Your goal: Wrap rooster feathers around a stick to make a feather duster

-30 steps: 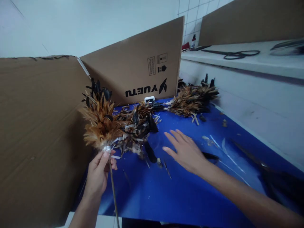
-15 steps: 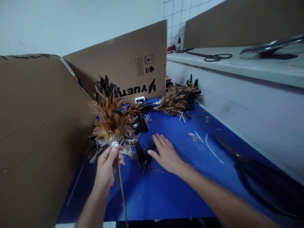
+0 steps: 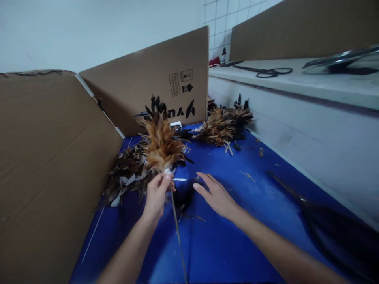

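Note:
My left hand point(image 3: 158, 193) pinches a feather bundle point(image 3: 162, 144) just below its pale wrapped base. The bundle stands upright, brown and orange with black tips, and a thin stick point(image 3: 178, 232) runs down from it toward me. To the right, my right hand point(image 3: 214, 193) hovers low over the blue tabletop point(image 3: 225, 244), fingers apart, holding nothing. A thin white strip point(image 3: 179, 179) shows between the hands beside the bundle's base. Left of the bundle lies a pile of loose dark feathers point(image 3: 121, 169).
Cardboard panels point(image 3: 44, 157) wall the left and back. More feather bundles point(image 3: 220, 126) lie at the back right. Large dark scissors point(image 3: 308, 205) rest at the right. A white shelf point(image 3: 325, 83) holds another pair of scissors point(image 3: 274, 72) and a small bottle point(image 3: 224, 55).
My left hand has moved right with the feather bundle, uncovering more of the left pile. My right hand has shifted slightly right. The white pieces on the right of the tabletop are gone from there.

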### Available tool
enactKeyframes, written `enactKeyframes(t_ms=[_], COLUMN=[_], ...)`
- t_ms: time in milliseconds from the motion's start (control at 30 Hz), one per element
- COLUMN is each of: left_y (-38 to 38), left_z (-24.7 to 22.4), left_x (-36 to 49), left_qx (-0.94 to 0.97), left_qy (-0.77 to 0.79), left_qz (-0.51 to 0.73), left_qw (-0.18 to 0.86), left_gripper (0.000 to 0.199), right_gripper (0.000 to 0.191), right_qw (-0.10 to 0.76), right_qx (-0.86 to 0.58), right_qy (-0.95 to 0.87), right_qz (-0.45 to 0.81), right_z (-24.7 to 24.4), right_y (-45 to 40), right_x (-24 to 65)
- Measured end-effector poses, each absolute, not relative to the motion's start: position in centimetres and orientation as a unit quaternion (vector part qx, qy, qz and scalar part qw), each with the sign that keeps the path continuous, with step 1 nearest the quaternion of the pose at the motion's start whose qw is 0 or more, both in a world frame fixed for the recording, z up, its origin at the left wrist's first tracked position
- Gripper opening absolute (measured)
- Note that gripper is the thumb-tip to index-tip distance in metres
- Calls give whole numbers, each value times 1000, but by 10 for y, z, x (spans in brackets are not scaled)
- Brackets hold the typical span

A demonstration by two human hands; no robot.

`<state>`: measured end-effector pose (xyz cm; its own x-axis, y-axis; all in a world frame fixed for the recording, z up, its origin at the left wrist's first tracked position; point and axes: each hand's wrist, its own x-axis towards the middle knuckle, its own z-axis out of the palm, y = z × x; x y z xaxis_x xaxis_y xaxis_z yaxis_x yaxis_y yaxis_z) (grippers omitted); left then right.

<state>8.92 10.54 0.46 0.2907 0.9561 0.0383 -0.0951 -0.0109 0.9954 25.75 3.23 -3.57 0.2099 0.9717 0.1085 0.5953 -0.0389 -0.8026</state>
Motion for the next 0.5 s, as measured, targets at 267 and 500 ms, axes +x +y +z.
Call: enactKeyframes(t_ms=[267, 500], left_y=[103, 157], left_z=[6, -9], left_x=[144, 156], left_qx=[620, 859], left_qy=[369, 343], left_qz=[422, 298], left_qw=[549, 236], left_gripper=[26, 23], right_gripper=[22, 32], right_qw=[509, 591], right_qx=[-480, -511], right_qy=[-474, -416], right_qz=[534, 465], right_z=[-7, -8], right_y=[19, 24], right_x=[241, 309])
